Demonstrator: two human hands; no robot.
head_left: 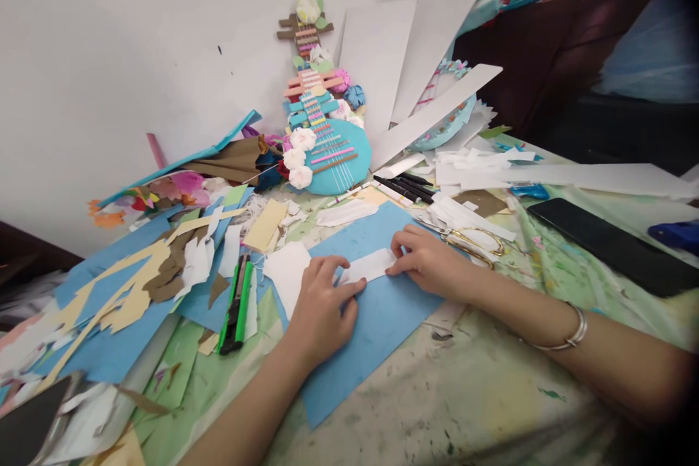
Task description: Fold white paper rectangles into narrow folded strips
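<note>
A strip of white paper lies over a sheet of blue paper in front of me. My left hand rests on the blue sheet with its fingers apart, the index fingertip pressing the strip's near edge. At the strip's other end, my right hand pinches it between thumb and fingers. Another white paper piece sits left of my left hand, partly covered by it. Beside that piece is a green and black utility knife. Gold-handled scissors lie just behind my right wrist.
Paper scraps are heaped on the left. A blue paper lute model with flowers leans at the back wall, with black pens in front. White boards stand behind. A black phone lies right, another phone at lower left.
</note>
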